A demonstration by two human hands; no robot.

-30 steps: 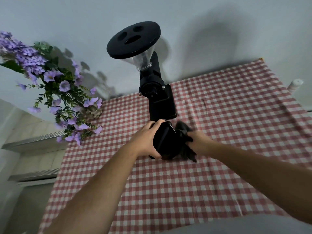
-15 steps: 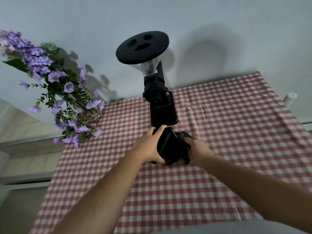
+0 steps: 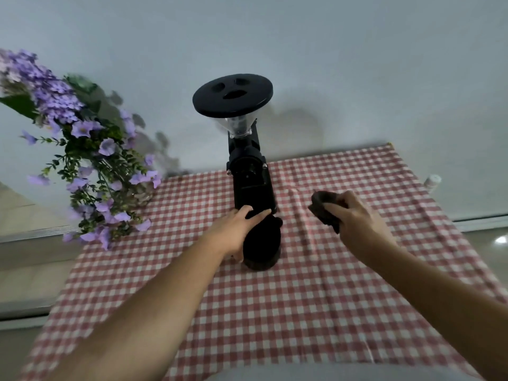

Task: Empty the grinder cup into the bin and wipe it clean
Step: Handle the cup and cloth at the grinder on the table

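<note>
Grinder cup (image 3: 262, 243), black, sits on the checked surface (image 3: 316, 298) just near of the grinder (image 3: 248, 171), left hand (image 3: 236, 232) fingers wrapped around it. To its right, right hand (image 3: 354, 218) fingers clutch a dark cloth (image 3: 323, 209).

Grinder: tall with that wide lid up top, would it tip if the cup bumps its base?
Possibly. The grinder is tall and narrow with a wide lid up top, so it looks top-heavy. The checked cloth under it could slide. The left hand holds the cup at its base; ease it in.
</note>
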